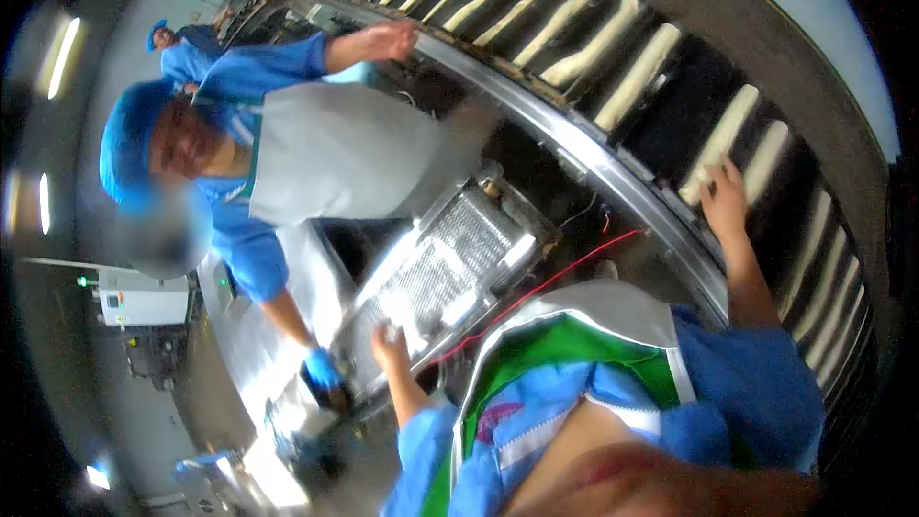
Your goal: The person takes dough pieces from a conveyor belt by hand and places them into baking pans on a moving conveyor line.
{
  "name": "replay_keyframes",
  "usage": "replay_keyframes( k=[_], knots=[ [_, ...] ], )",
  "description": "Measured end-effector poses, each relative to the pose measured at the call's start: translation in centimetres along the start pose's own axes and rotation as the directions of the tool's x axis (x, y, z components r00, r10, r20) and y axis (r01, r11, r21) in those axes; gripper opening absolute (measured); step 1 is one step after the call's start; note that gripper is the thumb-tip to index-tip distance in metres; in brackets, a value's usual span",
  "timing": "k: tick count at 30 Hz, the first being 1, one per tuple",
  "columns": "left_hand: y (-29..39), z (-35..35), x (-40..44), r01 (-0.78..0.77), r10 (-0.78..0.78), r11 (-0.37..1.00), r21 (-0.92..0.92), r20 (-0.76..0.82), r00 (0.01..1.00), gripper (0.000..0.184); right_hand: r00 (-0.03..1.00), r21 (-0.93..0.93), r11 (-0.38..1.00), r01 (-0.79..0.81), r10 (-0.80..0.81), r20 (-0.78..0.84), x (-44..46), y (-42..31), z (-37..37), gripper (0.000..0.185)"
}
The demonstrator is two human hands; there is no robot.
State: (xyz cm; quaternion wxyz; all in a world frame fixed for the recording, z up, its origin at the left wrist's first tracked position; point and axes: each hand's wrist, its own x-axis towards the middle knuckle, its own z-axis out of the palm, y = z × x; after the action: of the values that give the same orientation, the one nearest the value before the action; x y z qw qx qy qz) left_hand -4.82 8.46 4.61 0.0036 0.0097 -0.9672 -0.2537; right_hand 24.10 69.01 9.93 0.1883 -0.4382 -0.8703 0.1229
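At the right, my right hand point(728, 203) has its fingers curled on the near end of a long pale dough strip point(729, 134) lying on a dark conveyor point(684, 96). Another dough strip point(768, 161) lies just beside that hand. My left hand point(391, 349) is held up at the lower middle, thumb and fingers apart, with nothing visible in it. It is close to the edge of a shiny metal machine with a ridged surface point(450, 254); whether it touches is unclear.
A co-worker in a blue cap and white apron point(335, 148) stands opposite, one arm toward the conveyor rail point(536, 120), the other, in a blue glove point(324, 369), low by a metal table point(251, 364). A red cord point(546, 292) runs between. Another person point(187, 53) is farther back.
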Motion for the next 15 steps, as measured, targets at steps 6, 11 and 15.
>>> replay_keyframes(
  k=[6,11,15],
  knots=[
    [-8.5,-1.0,-2.2,0.278,-0.274,0.948,0.154,-0.045,0.961,0.042,0.990,-0.229,0.973,-0.035,0.065,0.128,-1.7,0.6,2.6,0.043],
    [-11.4,-1.5,-3.4,0.195,-0.169,0.967,0.162,-0.162,0.972,0.042,0.991,-0.179,0.982,0.056,-0.033,0.131,-2.5,4.3,5.3,0.052],
    [-14.5,-1.6,-1.9,0.224,-0.192,0.963,0.152,-0.202,0.960,0.042,0.994,-0.280,0.960,0.028,0.003,0.108,-4.7,0.5,3.4,0.053]
  ],
)
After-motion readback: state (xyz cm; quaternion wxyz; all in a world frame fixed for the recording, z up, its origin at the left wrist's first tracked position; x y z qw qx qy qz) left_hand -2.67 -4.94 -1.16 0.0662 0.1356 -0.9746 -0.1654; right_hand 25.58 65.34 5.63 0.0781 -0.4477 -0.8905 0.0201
